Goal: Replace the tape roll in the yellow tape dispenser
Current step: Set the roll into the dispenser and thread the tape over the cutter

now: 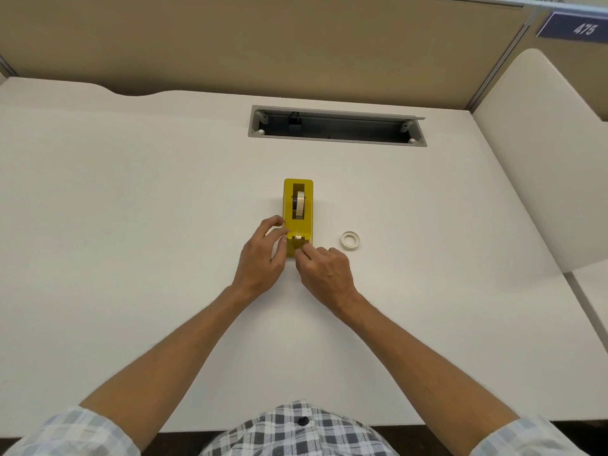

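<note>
The yellow tape dispenser stands on the white desk, lengthwise away from me. A clear tape roll sits upright in its slot. My left hand rests against the dispenser's near left side, fingers spread and touching it. My right hand is at the near cutter end, thumb and forefinger pinched together at the tape end by the blade. A second, smaller white tape roll lies flat on the desk to the right of the dispenser.
An open grey cable tray is sunk into the desk behind the dispenser. A beige partition closes off the back. A white rounded panel stands at the right.
</note>
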A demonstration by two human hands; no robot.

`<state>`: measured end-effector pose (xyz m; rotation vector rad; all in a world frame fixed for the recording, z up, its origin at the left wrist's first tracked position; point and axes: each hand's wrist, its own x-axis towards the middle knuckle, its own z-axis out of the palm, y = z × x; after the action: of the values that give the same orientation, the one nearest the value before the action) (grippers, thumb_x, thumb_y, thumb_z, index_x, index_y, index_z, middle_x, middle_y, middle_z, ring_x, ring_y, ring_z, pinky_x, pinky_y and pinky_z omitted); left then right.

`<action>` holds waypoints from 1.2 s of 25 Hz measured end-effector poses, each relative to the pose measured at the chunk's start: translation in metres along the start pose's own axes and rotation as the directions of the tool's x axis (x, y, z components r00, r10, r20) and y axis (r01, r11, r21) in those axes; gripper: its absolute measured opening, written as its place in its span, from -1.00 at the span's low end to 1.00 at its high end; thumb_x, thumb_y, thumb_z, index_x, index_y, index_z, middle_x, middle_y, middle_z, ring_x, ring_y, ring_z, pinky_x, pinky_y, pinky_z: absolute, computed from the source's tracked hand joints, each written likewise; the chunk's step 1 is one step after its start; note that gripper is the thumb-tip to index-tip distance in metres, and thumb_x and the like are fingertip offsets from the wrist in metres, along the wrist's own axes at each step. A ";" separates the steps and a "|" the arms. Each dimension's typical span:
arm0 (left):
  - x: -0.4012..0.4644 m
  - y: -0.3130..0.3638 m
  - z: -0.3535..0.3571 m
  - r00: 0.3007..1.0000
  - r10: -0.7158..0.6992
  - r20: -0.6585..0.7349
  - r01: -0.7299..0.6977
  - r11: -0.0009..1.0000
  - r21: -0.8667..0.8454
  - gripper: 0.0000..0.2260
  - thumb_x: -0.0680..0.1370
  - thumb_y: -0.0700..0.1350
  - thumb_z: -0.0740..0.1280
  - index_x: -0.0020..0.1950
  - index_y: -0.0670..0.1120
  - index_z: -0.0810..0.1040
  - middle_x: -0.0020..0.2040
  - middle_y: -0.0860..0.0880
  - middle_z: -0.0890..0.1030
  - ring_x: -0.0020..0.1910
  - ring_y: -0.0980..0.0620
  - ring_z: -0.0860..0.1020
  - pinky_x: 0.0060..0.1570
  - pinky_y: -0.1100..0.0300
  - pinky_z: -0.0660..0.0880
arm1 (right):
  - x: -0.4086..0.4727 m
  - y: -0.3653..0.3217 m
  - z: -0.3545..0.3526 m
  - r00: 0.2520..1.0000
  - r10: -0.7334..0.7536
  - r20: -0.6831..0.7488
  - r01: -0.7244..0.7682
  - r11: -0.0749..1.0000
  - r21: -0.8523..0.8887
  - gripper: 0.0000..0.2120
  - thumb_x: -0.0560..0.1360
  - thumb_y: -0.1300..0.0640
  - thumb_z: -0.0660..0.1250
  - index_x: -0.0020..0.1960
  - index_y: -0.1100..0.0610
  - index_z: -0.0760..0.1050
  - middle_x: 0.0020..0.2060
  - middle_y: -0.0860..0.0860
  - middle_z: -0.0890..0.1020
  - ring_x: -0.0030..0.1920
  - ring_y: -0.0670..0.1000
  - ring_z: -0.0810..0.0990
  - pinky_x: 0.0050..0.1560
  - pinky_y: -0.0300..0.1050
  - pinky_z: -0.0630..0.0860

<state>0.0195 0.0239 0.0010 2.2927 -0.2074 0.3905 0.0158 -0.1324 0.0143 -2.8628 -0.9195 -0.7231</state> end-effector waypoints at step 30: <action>-0.006 0.005 -0.009 0.980 -0.066 0.186 0.055 0.997 0.059 -0.61 0.50 -0.18 0.41 0.33 -0.11 0.51 0.38 -0.07 0.45 0.20 -0.09 0.54 0.19 0.04 0.54 | 0.004 0.022 -0.006 0.920 0.371 0.124 -0.389 0.833 0.393 -0.67 0.48 -0.19 0.38 0.04 0.06 0.60 -0.13 -0.06 0.63 -0.22 -0.04 0.61 -0.37 -0.19 0.46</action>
<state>0.0108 0.0273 0.0084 2.3834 -0.2231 0.1495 0.0281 -0.1493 0.0234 -2.5615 -0.4079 -0.3714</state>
